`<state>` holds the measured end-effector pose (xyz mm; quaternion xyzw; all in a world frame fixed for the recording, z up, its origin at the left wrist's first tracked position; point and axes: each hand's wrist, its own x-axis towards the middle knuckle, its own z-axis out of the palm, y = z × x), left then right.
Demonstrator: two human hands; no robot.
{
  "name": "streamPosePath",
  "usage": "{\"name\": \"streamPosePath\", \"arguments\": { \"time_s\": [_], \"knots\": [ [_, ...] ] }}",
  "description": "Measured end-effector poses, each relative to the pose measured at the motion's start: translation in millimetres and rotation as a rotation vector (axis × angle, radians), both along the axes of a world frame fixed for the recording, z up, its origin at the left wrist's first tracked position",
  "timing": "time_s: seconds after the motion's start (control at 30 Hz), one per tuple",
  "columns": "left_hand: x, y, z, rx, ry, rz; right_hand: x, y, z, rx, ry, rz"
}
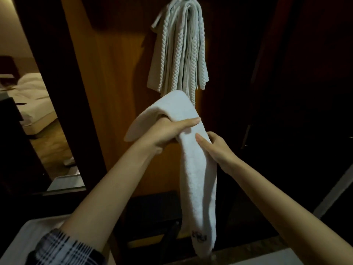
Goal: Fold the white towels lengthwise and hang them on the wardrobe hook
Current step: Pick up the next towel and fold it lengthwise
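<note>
Soft, limp towel (pixel 198 173), draped over gripping left hand (pixel 168 132); right hand (pixel 212 144) pinches its hanging length; best held at the fold.

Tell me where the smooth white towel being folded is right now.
In the head view the smooth white towel hangs at centre, gripped by the left hand and right hand, just below the textured white towels on the wooden wardrobe panel.

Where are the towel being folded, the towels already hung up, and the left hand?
folded towel (pixel 198 180), head view, its hanging middle.
hung towels (pixel 179 54), head view, the middle of the bundle.
left hand (pixel 170 131), head view, its back.
</note>
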<state>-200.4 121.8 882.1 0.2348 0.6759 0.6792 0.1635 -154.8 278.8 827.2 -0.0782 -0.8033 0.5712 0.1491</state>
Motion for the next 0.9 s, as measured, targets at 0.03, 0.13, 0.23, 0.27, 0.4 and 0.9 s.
{"name": "streamPosePath", "arguments": {
  "time_s": [0.03,0.13,0.23,0.27,0.4,0.9],
  "knots": [
    [3,5,4,-0.046,0.028,0.047,-1,0,-4,0.03,0.03,-0.075],
    [7,20,16,-0.093,0.034,0.155,1,-2,-11,0.033,0.182,-0.363],
    [13,34,34,-0.133,0.051,0.154,20,-10,-15,0.081,0.476,-0.489],
    [14,37,40,-0.123,0.066,0.141,27,-14,-17,0.14,0.575,-0.48],
    [15,49,57,-0.111,0.087,0.135,45,-37,-35,0.396,0.724,-0.423],
    [15,61,76,-0.046,0.147,0.168,23,-25,-59,0.38,0.421,-0.618]
  ]
}}
